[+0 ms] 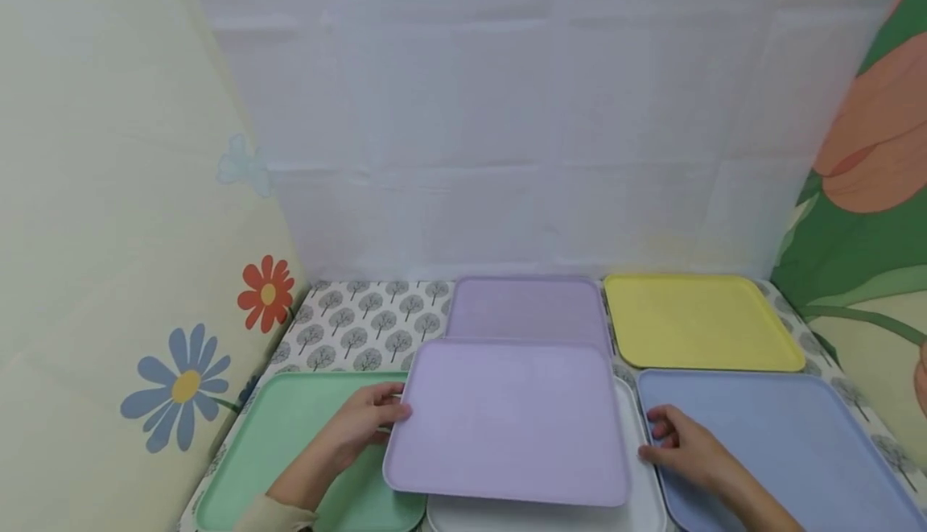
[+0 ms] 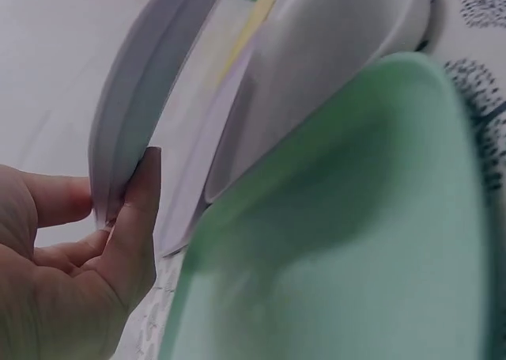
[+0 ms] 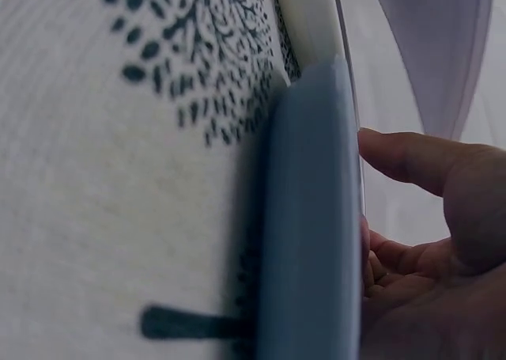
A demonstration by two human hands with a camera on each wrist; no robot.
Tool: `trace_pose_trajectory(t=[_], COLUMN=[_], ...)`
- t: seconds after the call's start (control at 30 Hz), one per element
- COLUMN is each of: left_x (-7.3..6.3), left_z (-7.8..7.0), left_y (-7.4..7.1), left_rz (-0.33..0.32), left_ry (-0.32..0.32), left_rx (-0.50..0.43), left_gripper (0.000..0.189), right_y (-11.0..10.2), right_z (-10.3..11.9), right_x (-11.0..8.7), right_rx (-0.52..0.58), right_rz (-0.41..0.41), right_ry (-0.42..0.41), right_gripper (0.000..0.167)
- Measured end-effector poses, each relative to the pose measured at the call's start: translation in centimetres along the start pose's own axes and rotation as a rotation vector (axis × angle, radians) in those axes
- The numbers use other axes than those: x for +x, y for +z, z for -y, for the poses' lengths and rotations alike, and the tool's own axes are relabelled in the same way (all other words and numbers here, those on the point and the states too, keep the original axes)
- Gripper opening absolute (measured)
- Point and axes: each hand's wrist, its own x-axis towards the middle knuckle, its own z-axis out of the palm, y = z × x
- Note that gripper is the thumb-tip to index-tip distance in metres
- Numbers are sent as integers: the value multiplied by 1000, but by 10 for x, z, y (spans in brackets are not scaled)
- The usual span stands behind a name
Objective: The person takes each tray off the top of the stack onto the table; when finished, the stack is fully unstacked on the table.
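Note:
A light purple tray [image 1: 507, 419] is held up by my left hand [image 1: 362, 419], which pinches its left edge between thumb and fingers. It is tilted above a white tray [image 1: 643, 496] and overlaps the near part of a second purple tray [image 1: 529, 307]. Loosely bent, my right hand [image 1: 684, 443] hovers at the left edge of the blue tray [image 1: 768, 435], beside the white tray's right rim. A gap separates it from the raised purple tray; whether its fingertips touch the blue tray is unclear. Below my left hand lies the green tray [image 2: 340, 241].
A yellow tray [image 1: 702, 323] lies at the back right. Under the trays is a cloth with a tree print [image 1: 362, 327]. A white sheet [image 1: 507, 113] hangs behind, with flower-patterned cloths on the left and right sides.

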Motion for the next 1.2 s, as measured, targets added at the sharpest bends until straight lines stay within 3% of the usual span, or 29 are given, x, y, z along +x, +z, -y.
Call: trace_pose_trajectory(t=[0.17, 0.5, 0.87, 1.2], left_x=[3, 12, 30, 43], left_z=[-8, -20, -14, -8], left_y=[-17, -57, -91, -118], left_rz=[-51, -43, -112, -175], left_ry=[4, -3, -44, -139], left_rx=[-16, -15, 27, 35], left_gripper=[59, 66, 70, 74], right_y=[0, -1, -1, 0], right_z=[0, 0, -2, -1], right_x=[0, -1, -1, -2], right_rx=[-11, -2, 0, -3], right_rz=[-7, -13, -15, -13], right_ry=[1, -28, -14, -4], right_gripper=[58, 56, 56, 57])
